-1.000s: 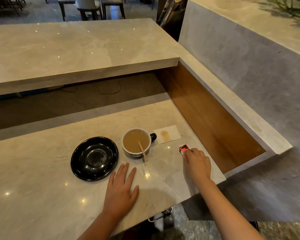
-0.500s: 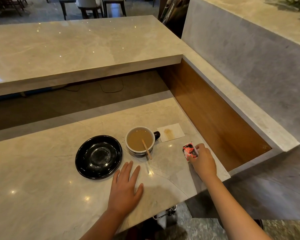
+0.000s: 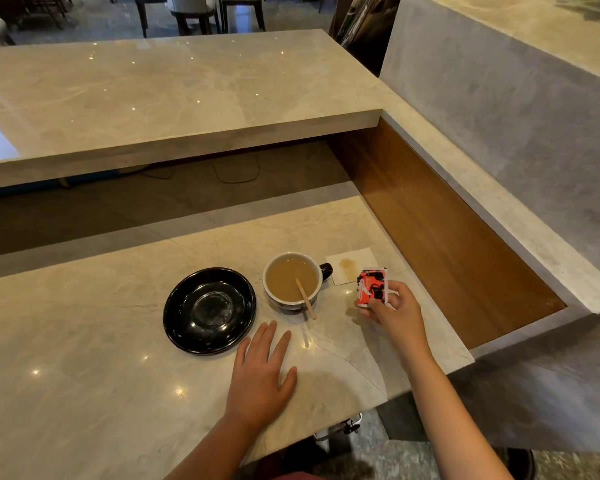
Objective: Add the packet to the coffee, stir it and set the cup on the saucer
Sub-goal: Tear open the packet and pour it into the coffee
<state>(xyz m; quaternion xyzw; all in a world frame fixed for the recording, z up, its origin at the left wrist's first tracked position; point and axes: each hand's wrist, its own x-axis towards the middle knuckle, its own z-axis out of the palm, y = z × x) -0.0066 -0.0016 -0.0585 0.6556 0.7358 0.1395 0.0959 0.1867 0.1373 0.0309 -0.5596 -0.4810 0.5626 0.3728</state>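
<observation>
A dark cup [image 3: 293,277] of light brown coffee stands on the marble counter [image 3: 84,341], with a wooden stirrer [image 3: 305,297] leaning over its near rim. To its left lies an empty black saucer [image 3: 209,309]. My right hand [image 3: 397,311] holds a red, black and white packet [image 3: 371,287] upright, lifted off the counter just right of the cup. My left hand [image 3: 262,374] rests flat on the counter, fingers apart, in front of the cup and saucer.
A stained white napkin [image 3: 352,268] lies behind the packet, right of the cup. A raised marble ledge [image 3: 174,98] runs along the back, a wooden side panel [image 3: 447,244] on the right. The counter's front edge passes just under my wrists.
My right hand closed on the packet lying on the counter and lifted it upright. The left hand stayed flat in place.
</observation>
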